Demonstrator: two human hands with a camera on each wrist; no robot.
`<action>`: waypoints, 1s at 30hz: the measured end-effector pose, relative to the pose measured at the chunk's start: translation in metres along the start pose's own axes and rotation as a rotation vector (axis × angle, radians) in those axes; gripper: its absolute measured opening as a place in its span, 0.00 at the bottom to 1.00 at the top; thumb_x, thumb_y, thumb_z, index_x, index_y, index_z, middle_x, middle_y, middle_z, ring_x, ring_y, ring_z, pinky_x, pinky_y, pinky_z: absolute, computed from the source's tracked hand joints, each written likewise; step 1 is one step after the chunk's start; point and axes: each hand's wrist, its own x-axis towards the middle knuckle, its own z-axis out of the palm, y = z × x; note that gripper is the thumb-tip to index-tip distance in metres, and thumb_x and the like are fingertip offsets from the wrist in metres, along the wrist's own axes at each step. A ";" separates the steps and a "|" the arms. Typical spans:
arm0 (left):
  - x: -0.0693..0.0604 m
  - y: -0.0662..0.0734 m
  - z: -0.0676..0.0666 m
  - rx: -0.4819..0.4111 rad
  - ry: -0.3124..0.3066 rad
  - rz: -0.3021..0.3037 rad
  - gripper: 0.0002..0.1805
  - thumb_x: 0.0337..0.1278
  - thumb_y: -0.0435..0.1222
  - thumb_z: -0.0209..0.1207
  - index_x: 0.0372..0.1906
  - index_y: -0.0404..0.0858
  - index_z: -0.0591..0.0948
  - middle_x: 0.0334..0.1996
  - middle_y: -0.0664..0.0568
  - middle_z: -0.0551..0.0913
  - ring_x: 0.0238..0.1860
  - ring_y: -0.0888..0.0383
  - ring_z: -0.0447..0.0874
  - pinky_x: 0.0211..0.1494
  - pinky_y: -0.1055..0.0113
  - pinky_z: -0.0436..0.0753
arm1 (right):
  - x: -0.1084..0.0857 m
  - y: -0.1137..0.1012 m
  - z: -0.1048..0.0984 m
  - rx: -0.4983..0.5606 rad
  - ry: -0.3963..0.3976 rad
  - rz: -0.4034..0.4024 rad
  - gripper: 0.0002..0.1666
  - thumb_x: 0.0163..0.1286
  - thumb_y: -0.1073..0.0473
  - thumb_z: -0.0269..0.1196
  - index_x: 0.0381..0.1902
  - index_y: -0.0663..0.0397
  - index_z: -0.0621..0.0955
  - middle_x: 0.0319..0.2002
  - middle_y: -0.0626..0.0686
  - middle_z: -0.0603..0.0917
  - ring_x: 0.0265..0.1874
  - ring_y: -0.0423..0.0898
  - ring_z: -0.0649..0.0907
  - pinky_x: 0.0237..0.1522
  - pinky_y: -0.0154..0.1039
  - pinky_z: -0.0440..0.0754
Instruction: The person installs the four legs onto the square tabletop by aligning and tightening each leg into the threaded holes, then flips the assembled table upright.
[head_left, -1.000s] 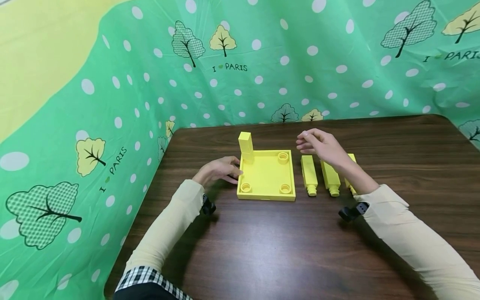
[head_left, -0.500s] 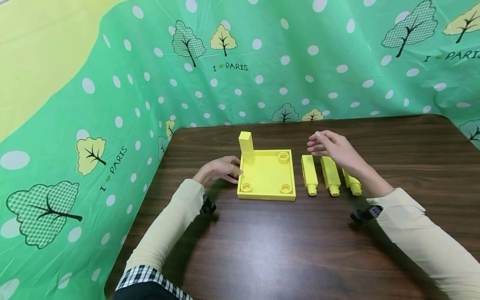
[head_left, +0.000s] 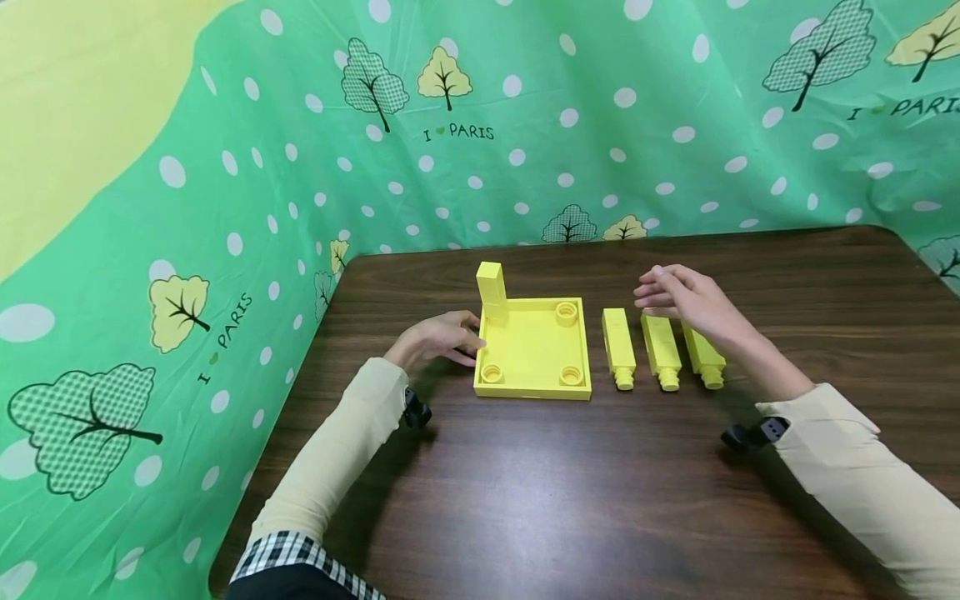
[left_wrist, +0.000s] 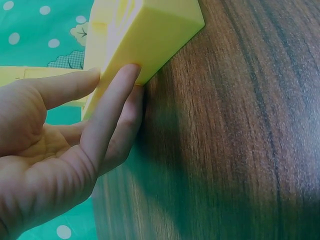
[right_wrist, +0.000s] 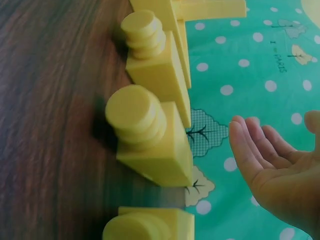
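Hands are wider apart (left touching tray, right shifted rightward).

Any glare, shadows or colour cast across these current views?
Head: soft glare on the table, shadow beside the left sleeve; left wrist: greenish cast low in the picture, tray pale near the top; right wrist: dark shadows beside the blocks.
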 end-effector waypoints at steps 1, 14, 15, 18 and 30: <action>0.000 0.000 0.000 -0.001 0.000 0.001 0.25 0.64 0.30 0.56 0.63 0.35 0.62 0.44 0.41 0.78 0.42 0.52 0.79 0.48 0.61 0.87 | -0.001 0.001 -0.001 -0.003 -0.002 0.005 0.38 0.73 0.35 0.41 0.61 0.64 0.66 0.49 0.53 0.79 0.47 0.42 0.83 0.53 0.41 0.83; 0.001 -0.001 -0.001 0.005 -0.007 0.010 0.26 0.64 0.31 0.57 0.63 0.35 0.62 0.47 0.39 0.77 0.46 0.49 0.80 0.46 0.61 0.87 | -0.005 0.014 -0.028 -0.004 -0.005 0.008 0.38 0.74 0.36 0.40 0.61 0.65 0.64 0.42 0.39 0.80 0.44 0.36 0.83 0.47 0.35 0.85; 0.001 -0.002 -0.001 0.004 -0.006 0.011 0.26 0.64 0.31 0.57 0.63 0.35 0.62 0.47 0.39 0.77 0.46 0.49 0.80 0.46 0.61 0.87 | -0.006 0.015 -0.030 -0.011 -0.006 0.009 0.38 0.74 0.36 0.40 0.62 0.65 0.64 0.42 0.39 0.80 0.44 0.36 0.83 0.47 0.35 0.85; 0.002 -0.002 -0.001 0.005 -0.007 0.012 0.26 0.64 0.30 0.57 0.63 0.35 0.62 0.47 0.39 0.77 0.46 0.50 0.80 0.47 0.61 0.87 | -0.009 0.020 -0.034 -0.019 -0.002 0.025 0.39 0.73 0.35 0.40 0.62 0.64 0.64 0.43 0.40 0.80 0.44 0.37 0.83 0.47 0.35 0.85; 0.003 -0.002 -0.001 -0.008 -0.005 0.004 0.26 0.63 0.30 0.58 0.63 0.35 0.63 0.47 0.39 0.76 0.46 0.50 0.79 0.47 0.61 0.87 | -0.021 0.036 -0.055 -0.030 0.061 0.061 0.37 0.71 0.33 0.41 0.60 0.57 0.66 0.40 0.35 0.81 0.41 0.33 0.84 0.43 0.30 0.85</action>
